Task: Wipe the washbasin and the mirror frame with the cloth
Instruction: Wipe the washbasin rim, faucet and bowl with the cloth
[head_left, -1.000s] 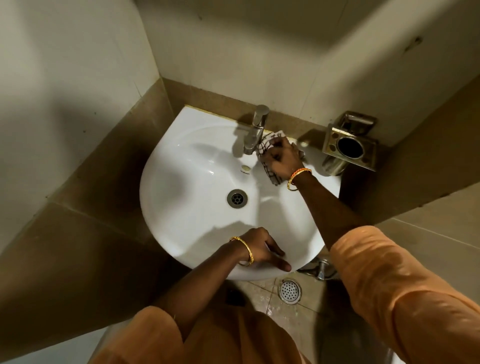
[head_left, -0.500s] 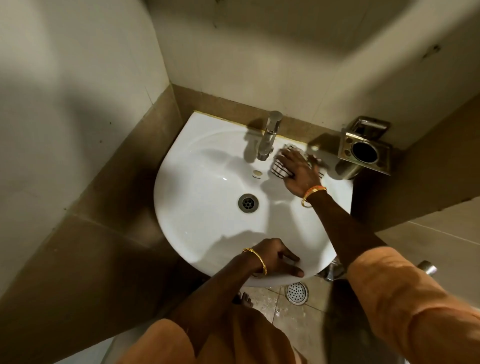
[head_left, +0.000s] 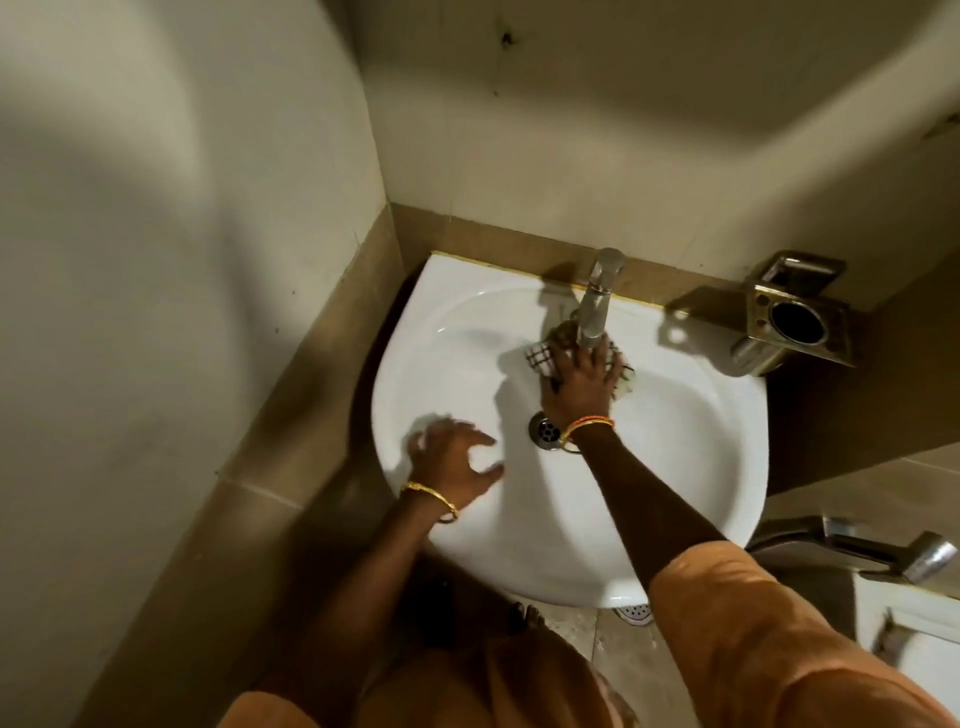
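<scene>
The washbasin (head_left: 675, 441), white and half-round, was seen fixed into the corner of the tiled walls, and all places here are given from its drain (head_left: 544, 429). Since a second earlier the right hand (head_left: 579, 382) had been brought from the ledge right of the tap (head_left: 597, 304) to the back slope of the bowl, just behind the drain and under the spout. The checked cloth (head_left: 540, 359) was pressed flat there under spread, nearly straight fingers (head_left: 615, 364); only its edges were shown on both sides of the hand. The left hand (head_left: 452, 457) had been taken off the front rim and was found left of the drain, over the bowl's left part, blurred by movement. Its fingers were spread and lightly bent, and nothing was held in them; whether the basin was touched could not be told.

From this it was judged that the ledge was finished and the inside of the bowl was now being wiped. The mirror frame was not in view, so that part was most likely not yet begun.

Behind and to the right of the drain a metal holder (head_left: 795, 325) was mounted on the wall. Far to the front right a metal hand sprayer (head_left: 883, 553) was seen. The tap stood directly over the cloth, so wiping behind it would probably be hindered by its body.
</scene>
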